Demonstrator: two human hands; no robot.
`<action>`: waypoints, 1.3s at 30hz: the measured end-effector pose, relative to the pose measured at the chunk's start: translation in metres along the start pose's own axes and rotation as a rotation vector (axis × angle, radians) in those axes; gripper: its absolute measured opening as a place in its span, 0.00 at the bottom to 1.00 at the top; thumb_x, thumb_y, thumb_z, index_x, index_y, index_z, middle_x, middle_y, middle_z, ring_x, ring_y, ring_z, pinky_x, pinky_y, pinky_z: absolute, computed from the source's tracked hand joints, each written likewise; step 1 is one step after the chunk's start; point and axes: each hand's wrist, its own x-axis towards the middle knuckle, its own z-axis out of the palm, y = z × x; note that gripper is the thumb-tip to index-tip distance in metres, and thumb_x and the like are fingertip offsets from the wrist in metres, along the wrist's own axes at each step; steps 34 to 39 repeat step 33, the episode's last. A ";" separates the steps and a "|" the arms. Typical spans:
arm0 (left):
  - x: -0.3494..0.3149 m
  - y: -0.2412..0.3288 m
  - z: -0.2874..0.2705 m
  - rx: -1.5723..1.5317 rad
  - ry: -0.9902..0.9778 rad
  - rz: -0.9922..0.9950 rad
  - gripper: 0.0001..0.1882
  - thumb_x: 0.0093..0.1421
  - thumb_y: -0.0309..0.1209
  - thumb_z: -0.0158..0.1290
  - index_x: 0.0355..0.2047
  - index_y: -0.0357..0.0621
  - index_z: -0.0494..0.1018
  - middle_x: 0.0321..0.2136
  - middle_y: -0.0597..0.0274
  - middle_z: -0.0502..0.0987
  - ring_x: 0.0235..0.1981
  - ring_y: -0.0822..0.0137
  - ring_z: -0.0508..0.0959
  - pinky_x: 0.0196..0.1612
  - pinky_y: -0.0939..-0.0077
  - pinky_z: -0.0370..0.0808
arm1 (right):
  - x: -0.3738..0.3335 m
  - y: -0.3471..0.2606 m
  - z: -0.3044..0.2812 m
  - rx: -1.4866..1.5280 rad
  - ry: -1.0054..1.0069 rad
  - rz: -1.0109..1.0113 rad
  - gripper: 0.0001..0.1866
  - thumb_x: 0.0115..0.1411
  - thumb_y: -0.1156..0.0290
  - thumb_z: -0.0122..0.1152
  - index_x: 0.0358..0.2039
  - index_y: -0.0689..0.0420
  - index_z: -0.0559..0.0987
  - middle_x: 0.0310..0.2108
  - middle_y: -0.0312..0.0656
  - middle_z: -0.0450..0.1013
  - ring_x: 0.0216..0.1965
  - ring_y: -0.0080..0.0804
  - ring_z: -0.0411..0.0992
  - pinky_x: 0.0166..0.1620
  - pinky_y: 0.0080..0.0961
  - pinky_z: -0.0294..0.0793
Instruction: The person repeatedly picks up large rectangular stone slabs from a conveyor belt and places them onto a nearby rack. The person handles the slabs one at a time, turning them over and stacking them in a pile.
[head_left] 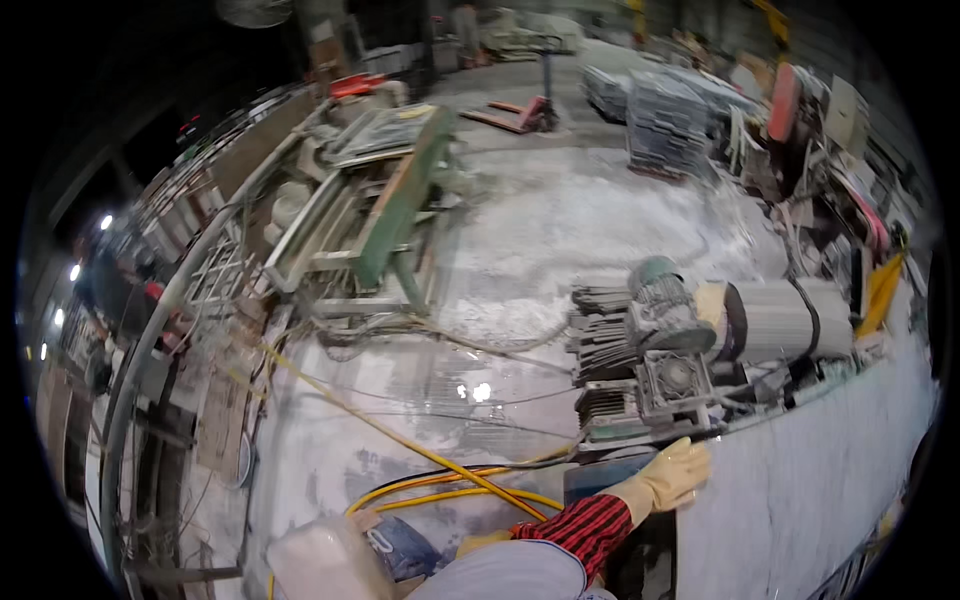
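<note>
You wear a pale yellow rubber glove on your right hand (pixel 668 480). Your sleeve (pixel 583 525) is red with black checks, its cuff tucked at the glove's wrist. Below, light grey clothing (pixel 510 575) shows.

Grey stone slab (pixel 810 480): large, flat, pale, dusty surface, lying lower right, long edge running diagonally. Left edge touched by gloved hand (pixel 668 480), yellow glove, red-black checked sleeve. Motor-driven machine (pixel 690 350) sits at slab's upper edge.
</note>
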 end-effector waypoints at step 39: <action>-0.115 0.048 -0.054 -0.747 -0.247 -0.239 0.57 0.63 0.43 0.68 0.83 0.50 0.45 0.78 0.43 0.59 0.77 0.41 0.62 0.78 0.56 0.62 | -0.114 -0.031 -0.044 -0.198 -0.337 -0.041 0.30 0.72 0.51 0.62 0.65 0.59 0.80 0.65 0.54 0.76 0.68 0.54 0.72 0.74 0.55 0.63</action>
